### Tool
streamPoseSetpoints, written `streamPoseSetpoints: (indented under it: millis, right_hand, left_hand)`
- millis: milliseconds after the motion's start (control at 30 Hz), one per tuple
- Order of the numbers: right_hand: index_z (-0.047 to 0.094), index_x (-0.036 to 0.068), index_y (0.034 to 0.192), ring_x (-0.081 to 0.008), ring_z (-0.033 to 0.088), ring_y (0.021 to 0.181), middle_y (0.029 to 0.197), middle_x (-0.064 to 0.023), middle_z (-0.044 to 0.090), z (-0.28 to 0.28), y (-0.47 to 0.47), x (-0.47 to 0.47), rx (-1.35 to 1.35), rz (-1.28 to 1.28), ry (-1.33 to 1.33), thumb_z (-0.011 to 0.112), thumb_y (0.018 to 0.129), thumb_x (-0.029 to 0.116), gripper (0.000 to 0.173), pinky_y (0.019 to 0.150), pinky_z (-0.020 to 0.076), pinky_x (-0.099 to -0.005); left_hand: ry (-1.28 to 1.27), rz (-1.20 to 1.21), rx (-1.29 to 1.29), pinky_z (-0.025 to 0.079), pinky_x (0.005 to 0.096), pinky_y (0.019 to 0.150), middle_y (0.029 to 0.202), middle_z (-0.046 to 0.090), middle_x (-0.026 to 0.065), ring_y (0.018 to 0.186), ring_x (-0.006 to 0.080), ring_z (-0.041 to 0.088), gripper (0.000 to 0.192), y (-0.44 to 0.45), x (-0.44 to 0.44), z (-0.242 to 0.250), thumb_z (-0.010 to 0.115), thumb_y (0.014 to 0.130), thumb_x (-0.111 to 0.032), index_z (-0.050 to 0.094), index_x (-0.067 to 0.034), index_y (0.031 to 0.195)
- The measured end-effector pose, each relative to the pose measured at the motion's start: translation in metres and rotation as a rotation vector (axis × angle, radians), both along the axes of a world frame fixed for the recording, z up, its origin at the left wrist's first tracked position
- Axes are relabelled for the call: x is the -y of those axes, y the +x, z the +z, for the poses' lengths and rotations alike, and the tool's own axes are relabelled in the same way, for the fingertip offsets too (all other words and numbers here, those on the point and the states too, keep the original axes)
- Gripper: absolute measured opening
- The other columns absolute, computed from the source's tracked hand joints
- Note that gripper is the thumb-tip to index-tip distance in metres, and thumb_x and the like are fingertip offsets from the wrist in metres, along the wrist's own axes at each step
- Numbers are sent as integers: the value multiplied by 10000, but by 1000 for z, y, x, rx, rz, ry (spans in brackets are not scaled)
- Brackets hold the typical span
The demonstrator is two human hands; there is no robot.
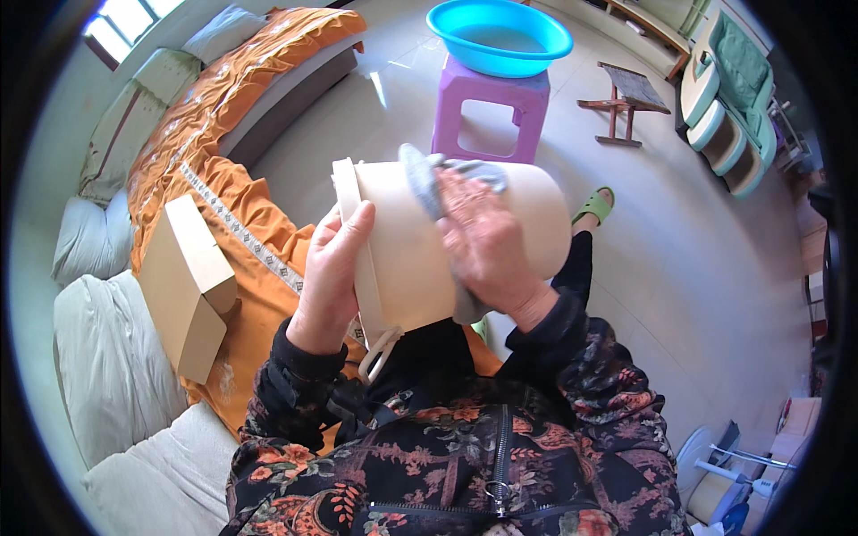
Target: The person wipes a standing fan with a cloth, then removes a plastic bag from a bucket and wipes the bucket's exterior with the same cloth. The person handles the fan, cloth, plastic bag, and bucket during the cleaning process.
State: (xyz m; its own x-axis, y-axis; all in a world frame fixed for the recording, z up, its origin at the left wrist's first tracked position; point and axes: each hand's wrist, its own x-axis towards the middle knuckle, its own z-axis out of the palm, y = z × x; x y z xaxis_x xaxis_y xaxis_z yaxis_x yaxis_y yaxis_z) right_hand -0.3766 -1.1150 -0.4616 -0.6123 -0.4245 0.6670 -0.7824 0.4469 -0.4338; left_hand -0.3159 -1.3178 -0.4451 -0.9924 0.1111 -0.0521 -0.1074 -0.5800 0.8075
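A cream plastic bucket-like container (409, 248) lies on its side above my lap, its wide rim (347, 191) at the left. My left hand (333, 275) grips it at the rim, with the thumb on the outer wall. Below that hand a looped plastic handle (381, 354) hangs from the container. My right hand (484, 234) presses a grey cloth (421, 177) against the container's side. Part of the cloth shows beyond the fingers and part below the palm. The container's opening faces away from view.
Ahead, a blue basin (499, 37) holding liquid stands on a purple plastic stool (450, 110). A cardboard box (181, 288) rests on the orange sofa cover (261, 328) at left. A folding stool (623, 100) and a green padded chair (734, 87) stand at the right.
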Motion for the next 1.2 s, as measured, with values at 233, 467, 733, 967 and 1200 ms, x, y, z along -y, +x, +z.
streamPoseSetpoints:
  millis: [233,467,733,967,1200]
  right_hand:
    - [546,-20,1311,-302,498,1294,1351,-186,551,-3,31,32,-58,139,-32,562,897,171,456,1134,293,-461]
    - [529,12,1331,-285,500,1292,1348,-157,557,-17,-6,15,-30,-68,46,502,890,155,464,1144,256,-489]
    - [586,-46,1232,-332,546,1197,1272,-206,592,-35,-58,-58,75,-379,79,460,914,166,402,1083,344,-488]
    - [563,-70,1263,-351,521,1249,1301,-255,557,-5,31,32,-92,-15,-56,554,852,157,470,1097,354,-444]
    - [551,45,1317,-275,506,1286,1342,-138,567,-9,14,16,-17,-14,7,527,887,164,447,1119,318,-467]
  left_hand:
    - [-207,225,-128,432,283,994,1249,572,63,1122,146,560,396,27,-30,-18,472,1013,-121,416,-9,1388]
    - [-223,242,-137,470,290,937,1222,590,61,1091,139,575,361,48,-28,-30,509,1000,-130,457,-29,1343]
    - [-194,238,-181,459,280,953,1210,599,58,1089,141,579,335,51,-37,-34,503,994,-83,481,-33,1325]
    - [-191,180,-219,437,281,980,1259,562,48,1129,134,549,387,47,-38,-45,496,1000,-96,429,-22,1374]
    - [-265,253,-150,437,305,982,1260,566,72,1128,161,554,404,56,-29,-40,511,989,-111,431,-13,1373]
